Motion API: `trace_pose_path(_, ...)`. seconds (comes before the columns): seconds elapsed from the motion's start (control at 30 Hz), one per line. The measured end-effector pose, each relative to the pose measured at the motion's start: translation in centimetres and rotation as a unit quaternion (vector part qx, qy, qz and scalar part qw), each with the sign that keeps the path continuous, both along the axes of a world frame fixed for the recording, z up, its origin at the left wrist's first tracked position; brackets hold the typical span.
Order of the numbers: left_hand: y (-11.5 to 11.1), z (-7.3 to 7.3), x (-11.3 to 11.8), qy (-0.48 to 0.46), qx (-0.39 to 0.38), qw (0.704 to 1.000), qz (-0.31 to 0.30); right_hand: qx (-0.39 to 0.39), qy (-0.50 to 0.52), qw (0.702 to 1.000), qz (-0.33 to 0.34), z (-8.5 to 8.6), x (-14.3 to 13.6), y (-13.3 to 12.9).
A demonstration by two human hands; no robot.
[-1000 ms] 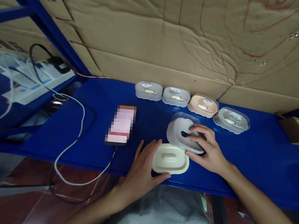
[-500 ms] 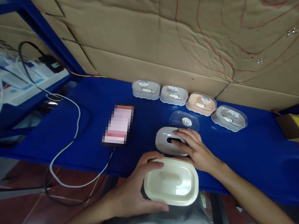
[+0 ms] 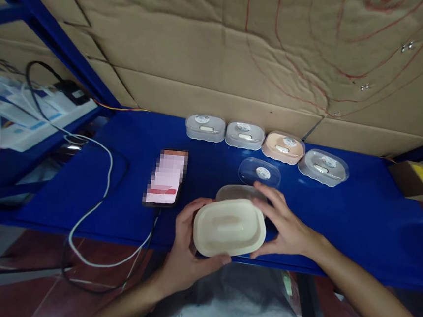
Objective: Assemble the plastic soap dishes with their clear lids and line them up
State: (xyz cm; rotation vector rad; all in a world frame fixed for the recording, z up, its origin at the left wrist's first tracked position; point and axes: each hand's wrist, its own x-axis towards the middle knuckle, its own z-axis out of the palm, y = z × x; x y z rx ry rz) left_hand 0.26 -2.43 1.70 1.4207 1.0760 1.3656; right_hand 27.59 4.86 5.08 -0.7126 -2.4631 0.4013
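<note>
Right in the lower centre I've got smooth, cream-coloured plastic: the container (image 3: 229, 226), satiny, with a soft sheen on its inner face. Behind it I'm reading smooth grey plastic on the cover (image 3: 230, 191), then clear, glossy plastic on the transparent lid (image 3: 247, 175), whose round label (image 3: 263, 173) looks like paper. More see-through shine across the centre on the row of boxes (image 3: 245, 136)! Under everything, the blue tabletop (image 3: 339, 224) looks like smooth, semi-gloss painted metal. Up top, I get matt, creased cardboard (image 3: 177, 42); at upper right, tiny glints of bare metal fasteners (image 3: 407, 46). Lower centre, soft matt cloth on the grey shirt (image 3: 243, 299).
</note>
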Motion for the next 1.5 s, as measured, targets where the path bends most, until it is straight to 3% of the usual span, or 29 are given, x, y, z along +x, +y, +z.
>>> trace_pose_path(0.13,-0.4,0.6,0.2,-0.135,-0.069,0.985,-0.086,0.027,0.015,0.998,0.054,-0.1,-0.9,-0.7)
trace_pose_path(0.23,-0.4,1.2,0.1,-0.264,-0.197,0.927,-0.177,0.048,0.019,0.997,0.054,-0.5,-1.2,-0.8)
trace_pose_path(0.3,-0.3,1.5,-0.1,-0.299,-0.27,0.894,-0.198,0.058,0.014,0.997,0.045,-0.7,-1.1,-0.7)
trace_pose_path(0.4,0.2,1.8,-0.9,-0.354,-0.303,0.869,-0.168,0.047,-0.005,0.999,0.003,-0.8,-0.6,-0.2)
trace_pose_path(0.5,0.7,1.7,-2.4,-0.454,-0.271,0.84,-0.121,0.036,-0.069,0.997,-0.026,-0.9,-0.2,0.5)
trace_pose_path(0.6,1.0,1.4,-3.7,-0.522,-0.248,0.807,-0.122,0.052,-0.092,0.994,-0.031,-1.1,-0.1,0.8)
trace_pose_path(0.73,0.9,1.2,-3.8,-0.56,-0.272,0.775,-0.107,0.034,0.014,0.993,-0.116,-0.5,0.0,0.8)
trace_pose_path(0.87,1.1,1.5,-2.2,-0.565,-0.321,0.751,-0.116,0.017,0.143,0.969,-0.2,0.6,0.4,0.4)
trace_pose_path(0.93,1.3,1.5,-1.4,-0.553,-0.347,0.749,-0.111,0.037,0.141,0.975,-0.165,0.9,0.4,0.0)
trace_pose_path(1.0,1.7,1.3,-0.9,-0.536,-0.369,0.752,-0.105,0.064,0.104,0.989,-0.086,0.9,0.2,-0.4)
trace_pose_path(1.13,2.4,0.7,-0.4,-0.505,-0.384,0.765,-0.11,0.092,0.027,0.995,0.026,-0.1,-1.0,-0.9)
trace_pose_path(1.33,2.6,0.0,0.4,-0.433,-0.348,0.826,-0.096,0.077,0.0,0.997,0.03,-1.4,-1.9,-0.7)
trace_pose_path(1.5,2.9,0.4,0.8,-0.421,-0.364,0.828,-0.061,0.065,-0.023,0.997,0.047,-1.7,-1.7,-0.4)
